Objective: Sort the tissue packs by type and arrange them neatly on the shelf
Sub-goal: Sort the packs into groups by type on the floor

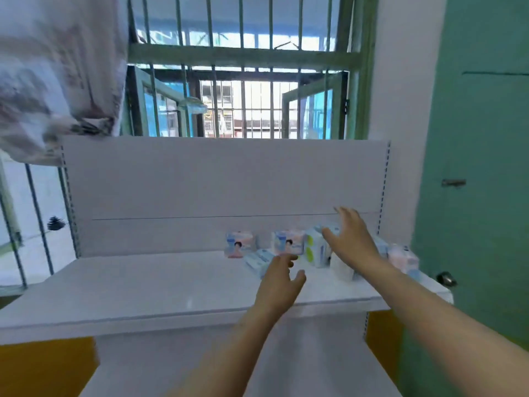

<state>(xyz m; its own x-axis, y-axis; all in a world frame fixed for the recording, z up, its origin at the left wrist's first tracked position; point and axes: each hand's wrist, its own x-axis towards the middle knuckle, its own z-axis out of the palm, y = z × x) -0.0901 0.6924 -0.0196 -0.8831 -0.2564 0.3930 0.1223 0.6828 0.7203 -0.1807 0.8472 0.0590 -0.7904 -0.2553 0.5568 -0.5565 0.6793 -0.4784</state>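
Several tissue packs lie on the right part of a white shelf. Two pink-and-blue packs with a face print stand near the back panel, one to the left and one beside it. A light blue pack lies flat in front of them. A white pack with green marks stands tilted, and a pink pack sits at the far right. My left hand hovers with spread fingers just in front of the blue pack. My right hand reaches over the green-marked pack, fingers straight, holding nothing.
Behind the shelf rises a white back panel with a barred window above it. A green door with a knob stands close at the right. Cloth hangs at the upper left. A lower shelf level shows below.
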